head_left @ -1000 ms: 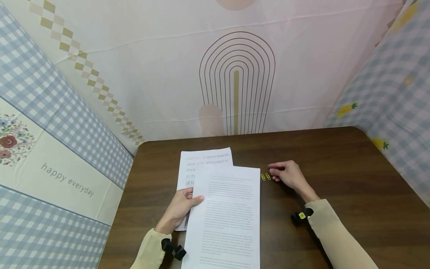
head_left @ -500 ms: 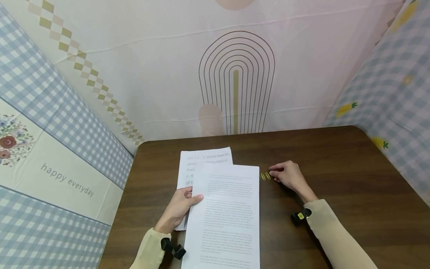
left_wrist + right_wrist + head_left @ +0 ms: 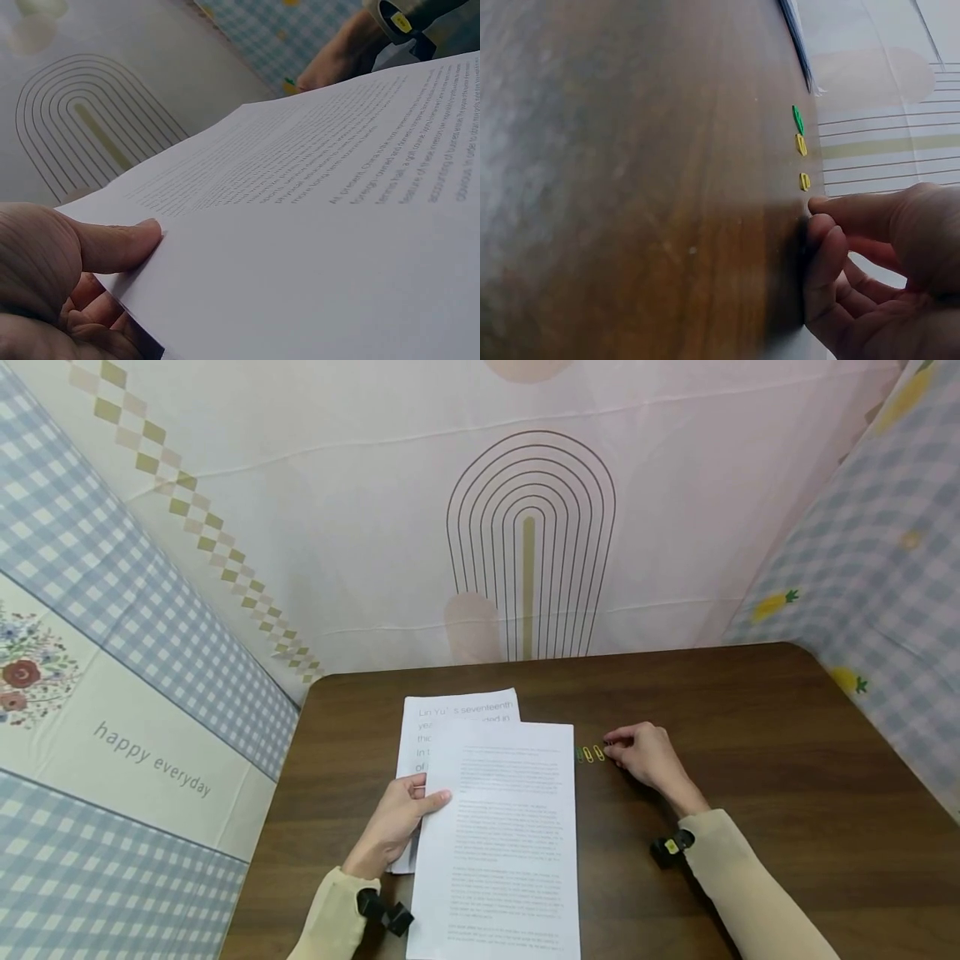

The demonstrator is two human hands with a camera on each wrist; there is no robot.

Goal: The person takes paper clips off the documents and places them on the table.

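Note:
In the head view my left hand [image 3: 393, 822] grips the left edge of a white sheet of printed paper [image 3: 498, 843], thumb on top and fingers beneath. The left wrist view shows the thumb [image 3: 120, 244] pressing on the sheet's edge. My right hand [image 3: 648, 756] is low at the table, thumb and index finger close together. A tiny dark spot shows at those fingertips; what it is cannot be made out. Just left of them lie two yellow paper clips [image 3: 599, 752] and a green paper clip [image 3: 798, 119], lined up in a row.
Another paper [image 3: 457, 703] with larger print lies on the brown wooden table [image 3: 750, 735], partly covered by the held sheet. Patterned cloth [image 3: 375, 527] hangs behind the table and at both sides. Each wrist wears a small black camera [image 3: 386, 912].
The held sheet has shifted slightly left and away from me, and the green clip now shows beside its right edge. My right hand has moved slightly right, staying by the clips.

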